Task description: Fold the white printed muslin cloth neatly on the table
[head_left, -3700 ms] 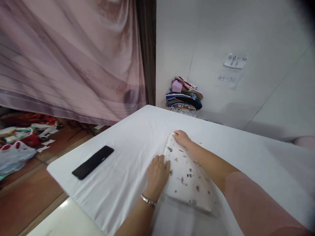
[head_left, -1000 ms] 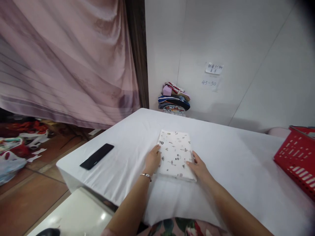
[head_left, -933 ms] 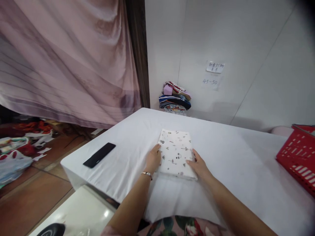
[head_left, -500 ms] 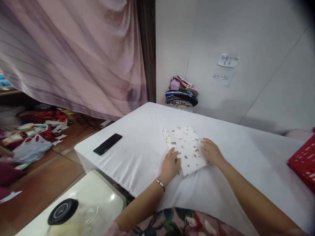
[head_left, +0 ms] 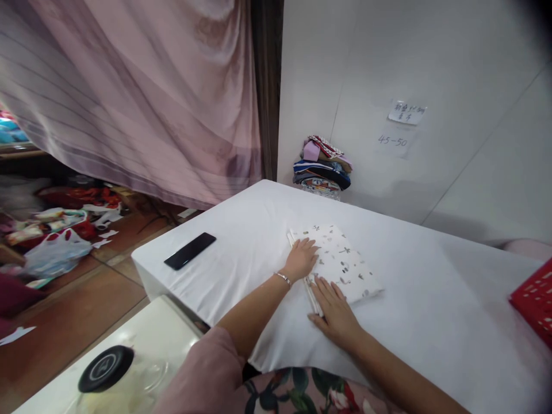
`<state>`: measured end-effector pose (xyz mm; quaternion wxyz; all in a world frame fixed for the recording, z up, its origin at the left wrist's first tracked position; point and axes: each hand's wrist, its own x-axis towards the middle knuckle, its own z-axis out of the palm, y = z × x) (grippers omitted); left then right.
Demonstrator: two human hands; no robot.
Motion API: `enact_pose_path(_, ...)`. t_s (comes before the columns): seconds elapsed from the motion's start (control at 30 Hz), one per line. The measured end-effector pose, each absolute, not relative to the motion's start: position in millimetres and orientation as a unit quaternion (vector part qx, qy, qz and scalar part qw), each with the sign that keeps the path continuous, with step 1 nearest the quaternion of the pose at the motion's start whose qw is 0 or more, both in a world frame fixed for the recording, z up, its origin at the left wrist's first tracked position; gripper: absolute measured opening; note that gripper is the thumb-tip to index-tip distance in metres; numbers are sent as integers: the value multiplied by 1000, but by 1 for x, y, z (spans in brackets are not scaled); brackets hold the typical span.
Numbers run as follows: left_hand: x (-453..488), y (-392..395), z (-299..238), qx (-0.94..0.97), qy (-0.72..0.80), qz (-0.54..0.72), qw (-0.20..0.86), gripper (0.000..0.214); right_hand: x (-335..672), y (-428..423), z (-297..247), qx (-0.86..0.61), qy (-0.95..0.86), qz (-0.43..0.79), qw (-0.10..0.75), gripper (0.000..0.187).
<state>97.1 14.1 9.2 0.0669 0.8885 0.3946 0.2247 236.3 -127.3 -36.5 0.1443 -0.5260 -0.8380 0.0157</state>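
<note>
L hand (head_left: 301, 260) & R hand (head_left: 338, 316) both on the folded printed cloth (head_left: 345, 261), palms down, fingers stretched out flat, nothing pinched; R thumb spread off to the side. Cloth lies approx. mid-desk (head_left: 414, 282), white w/ small grey/green/brown motifs, set at a slant, layers showing along its L edge. L hand sits over that edge, about midway; R hand is nearer the body, over the near L corner. Silver bracelet (head_left: 283, 278) on L wrist. Black phone (head_left: 190, 251) flat on desk, well apart to the L. Red basket (head_left: 535, 302) at far R, partly cut off by frame. Behind desk, by the wall: stack of folded fabrics (head_left: 322, 167), mixed colours. Two paper notes (head_left: 406, 112) on wall, lower one reads "45-50". Pink curtain (head_left: 172, 86) hangs upper L; plastic bag (head_left: 58, 253) & misc. clutter on tiled floor below. Bottom L: white surface (head_left: 166, 322) w/ round black lid (head_left: 106, 368) over smth clear, contents unclear.
</note>
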Motion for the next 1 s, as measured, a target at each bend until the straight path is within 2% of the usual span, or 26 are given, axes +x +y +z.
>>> enact_pose_path(0.27,78,45,-24,832,497,209,133,42,233,-140,-42,-517,-840,-10,163,66)
enact_pose_path(0.5,84,64,-5,845,496,181,83,34,233,-140,-42,-519,-839,-7,163,66)
enact_pose_path(0.7,83,83,-14,809,548,167,128,42,230,-140,-40,-518,-842,-12,152,68)
enact_pose_path(1.0,78,85,-17,814,536,155,162,47,227,-156,-35,-525,-838,-20,151,63)
